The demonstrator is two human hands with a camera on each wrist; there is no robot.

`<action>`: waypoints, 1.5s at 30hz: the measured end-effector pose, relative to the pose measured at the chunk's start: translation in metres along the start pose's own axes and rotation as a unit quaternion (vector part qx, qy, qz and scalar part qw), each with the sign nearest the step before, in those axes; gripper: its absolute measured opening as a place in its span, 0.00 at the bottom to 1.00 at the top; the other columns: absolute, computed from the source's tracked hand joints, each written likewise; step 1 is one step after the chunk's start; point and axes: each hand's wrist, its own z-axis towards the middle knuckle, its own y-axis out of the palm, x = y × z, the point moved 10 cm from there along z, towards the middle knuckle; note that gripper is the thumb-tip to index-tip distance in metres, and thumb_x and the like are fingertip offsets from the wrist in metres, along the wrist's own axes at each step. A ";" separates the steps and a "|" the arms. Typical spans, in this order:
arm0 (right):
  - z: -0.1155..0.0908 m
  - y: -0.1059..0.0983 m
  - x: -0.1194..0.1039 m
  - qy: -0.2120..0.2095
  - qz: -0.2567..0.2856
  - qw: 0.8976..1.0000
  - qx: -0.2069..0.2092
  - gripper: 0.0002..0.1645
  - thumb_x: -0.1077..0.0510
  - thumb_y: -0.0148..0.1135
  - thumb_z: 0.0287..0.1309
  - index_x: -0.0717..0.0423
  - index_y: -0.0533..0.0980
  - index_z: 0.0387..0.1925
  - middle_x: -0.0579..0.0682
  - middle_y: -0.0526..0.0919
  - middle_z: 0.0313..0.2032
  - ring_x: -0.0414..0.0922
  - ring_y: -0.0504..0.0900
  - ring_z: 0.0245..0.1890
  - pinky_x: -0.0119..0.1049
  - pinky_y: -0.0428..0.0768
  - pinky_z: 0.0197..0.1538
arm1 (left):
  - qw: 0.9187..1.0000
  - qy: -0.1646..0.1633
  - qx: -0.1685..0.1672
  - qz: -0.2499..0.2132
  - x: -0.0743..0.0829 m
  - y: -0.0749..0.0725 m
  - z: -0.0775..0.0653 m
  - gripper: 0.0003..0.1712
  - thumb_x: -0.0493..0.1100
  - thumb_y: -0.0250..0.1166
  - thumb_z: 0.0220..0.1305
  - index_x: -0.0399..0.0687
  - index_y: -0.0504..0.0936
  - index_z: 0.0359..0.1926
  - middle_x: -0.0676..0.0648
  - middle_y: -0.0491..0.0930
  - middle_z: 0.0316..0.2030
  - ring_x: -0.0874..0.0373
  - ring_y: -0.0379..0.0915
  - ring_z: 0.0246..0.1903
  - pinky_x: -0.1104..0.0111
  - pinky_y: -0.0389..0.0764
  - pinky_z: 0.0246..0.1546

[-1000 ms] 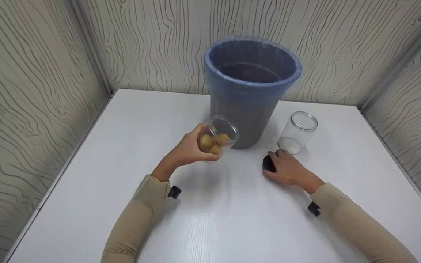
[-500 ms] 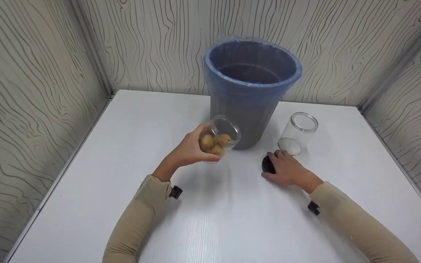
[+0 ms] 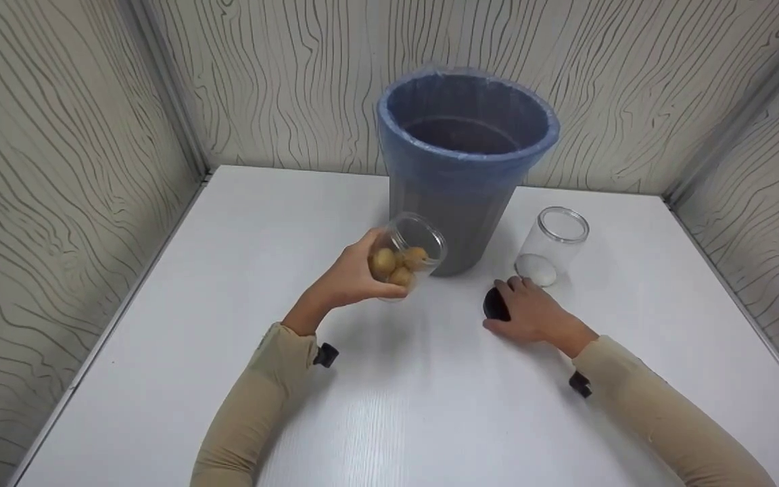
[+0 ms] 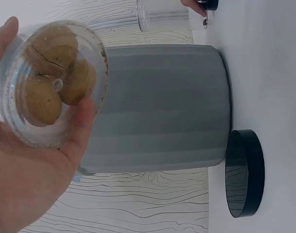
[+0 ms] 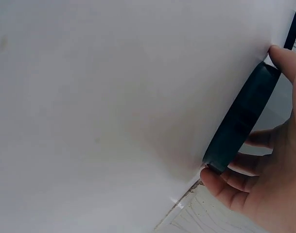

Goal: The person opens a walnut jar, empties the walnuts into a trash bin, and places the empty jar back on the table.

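My left hand [image 3: 350, 276] grips a clear plastic jar [image 3: 423, 233] raised above the table. The jar is tilted, its rim leaning toward the bin. Inside it, several brown rounded lumps [image 4: 41, 99] show through the base in the left wrist view; they look like small potatoes. My right hand [image 3: 528, 312] pinches a flat black lid [image 3: 495, 306] low at the table, thumb on one edge and fingertips on the opposite one, as the right wrist view shows [image 5: 242, 119]. Just behind that hand stands a second clear jar [image 3: 553, 245], upright, with no lid on it.
A tall grey bin [image 3: 450, 223] with a blue liner [image 3: 470, 172] stands at the back of the white table [image 3: 281, 203]. Another black lid [image 4: 252, 174] lies beside the bin's base in the left wrist view. Patterned panels [image 3: 281, 81] enclose the table at the back and sides.
The jar in my left hand has drifted very slightly to the right. My right hand and the black lid have hardly moved.
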 end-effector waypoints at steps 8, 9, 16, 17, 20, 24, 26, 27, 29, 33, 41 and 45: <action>0.002 -0.015 -0.003 -0.006 0.016 1.000 0.017 0.49 0.32 0.54 0.57 0.70 0.65 0.61 0.68 0.70 0.54 0.63 0.68 0.55 0.54 0.68 0.56 | 1.000 0.017 0.007 -0.015 -0.003 -0.002 0.003 0.56 0.46 0.79 0.42 0.47 0.57 0.69 0.48 0.68 0.59 0.56 0.69 0.53 0.63 0.75 0.48; 0.003 -0.018 -0.004 -0.009 0.018 1.000 0.020 0.48 0.32 0.53 0.58 0.70 0.65 0.61 0.68 0.70 0.55 0.63 0.68 0.56 0.54 0.68 0.57 | 1.000 0.020 0.007 -0.017 -0.002 -0.003 0.003 0.56 0.46 0.79 0.42 0.48 0.57 0.69 0.49 0.68 0.59 0.56 0.69 0.53 0.63 0.75 0.49; 0.004 -0.055 -0.014 -0.018 0.044 0.997 0.053 0.43 0.35 0.51 0.62 0.70 0.68 0.59 0.66 0.69 0.57 0.61 0.66 0.59 0.53 0.65 0.60 | 0.999 0.028 0.009 -0.013 0.003 -0.003 0.002 0.57 0.47 0.78 0.42 0.43 0.56 0.70 0.48 0.68 0.59 0.56 0.68 0.53 0.62 0.74 0.49; 0.004 -0.062 -0.016 -0.018 0.050 0.997 0.058 0.42 0.36 0.51 0.63 0.69 0.68 0.59 0.66 0.69 0.58 0.60 0.66 0.60 0.53 0.65 0.60 | 0.999 0.028 0.007 -0.015 0.003 -0.003 0.001 0.57 0.46 0.78 0.43 0.43 0.55 0.70 0.47 0.67 0.59 0.56 0.68 0.53 0.63 0.74 0.50; 0.002 -0.083 -0.018 -0.017 0.065 0.994 0.081 0.40 0.38 0.51 0.64 0.69 0.66 0.60 0.65 0.67 0.59 0.59 0.64 0.61 0.53 0.64 0.61 | 1.000 0.025 0.000 -0.015 0.016 -0.003 -0.004 0.55 0.42 0.77 0.45 0.41 0.55 0.70 0.44 0.67 0.60 0.55 0.68 0.54 0.63 0.73 0.50; 0.002 -0.109 -0.013 -0.006 0.089 0.989 0.113 0.40 0.39 0.50 0.66 0.69 0.61 0.63 0.65 0.64 0.61 0.59 0.62 0.63 0.53 0.61 0.62 | 1.000 0.020 -0.003 -0.015 0.035 -0.005 -0.011 0.53 0.38 0.76 0.45 0.38 0.55 0.69 0.41 0.67 0.60 0.54 0.68 0.54 0.63 0.73 0.51; 0.002 -0.121 -0.009 0.003 0.102 0.986 0.131 0.41 0.40 0.49 0.66 0.70 0.59 0.64 0.66 0.63 0.62 0.60 0.60 0.64 0.54 0.59 0.63 | 1.000 0.022 0.000 -0.015 0.036 -0.005 -0.011 0.53 0.38 0.76 0.45 0.38 0.56 0.69 0.41 0.67 0.60 0.54 0.68 0.54 0.63 0.72 0.51; 0.001 -0.127 -0.007 0.006 0.106 0.984 0.141 0.42 0.40 0.49 0.66 0.71 0.58 0.65 0.67 0.62 0.62 0.61 0.60 0.64 0.55 0.58 0.63 | 1.000 0.023 0.001 -0.016 0.037 -0.006 -0.012 0.53 0.38 0.76 0.45 0.38 0.56 0.69 0.40 0.67 0.60 0.54 0.68 0.54 0.63 0.73 0.51; 0.001 -0.138 -0.003 0.016 0.116 0.980 0.159 0.42 0.41 0.49 0.67 0.72 0.56 0.65 0.68 0.60 0.63 0.62 0.58 0.65 0.56 0.57 0.63 | 1.000 0.026 0.002 -0.017 0.037 -0.006 -0.012 0.53 0.38 0.76 0.45 0.38 0.56 0.69 0.38 0.67 0.60 0.54 0.68 0.53 0.63 0.73 0.51; 0.000 -0.161 0.006 0.037 0.144 0.968 0.201 0.44 0.41 0.48 0.67 0.73 0.54 0.66 0.70 0.57 0.65 0.64 0.55 0.66 0.58 0.54 0.64 | 1.000 0.026 0.004 -0.014 0.037 -0.006 -0.012 0.52 0.38 0.76 0.45 0.36 0.56 0.68 0.39 0.68 0.59 0.54 0.69 0.52 0.63 0.73 0.50; 0.001 -0.207 0.020 0.070 0.211 0.935 0.275 0.44 0.40 0.43 0.68 0.70 0.50 0.69 0.68 0.53 0.66 0.65 0.65 0.59 0.58 0.63 0.58 | 1.000 0.019 0.013 -0.003 0.026 -0.009 -0.008 0.53 0.38 0.76 0.45 0.37 0.55 0.69 0.41 0.67 0.59 0.53 0.68 0.53 0.62 0.73 0.51; 0.006 -0.224 0.021 0.078 0.235 0.927 0.282 0.45 0.39 0.40 0.68 0.69 0.47 0.70 0.67 0.49 0.68 0.65 0.63 0.61 0.58 0.62 0.60 | 1.000 0.022 0.020 -0.003 0.008 -0.009 -0.001 0.55 0.40 0.78 0.43 0.40 0.55 0.69 0.42 0.67 0.60 0.54 0.68 0.54 0.61 0.73 0.51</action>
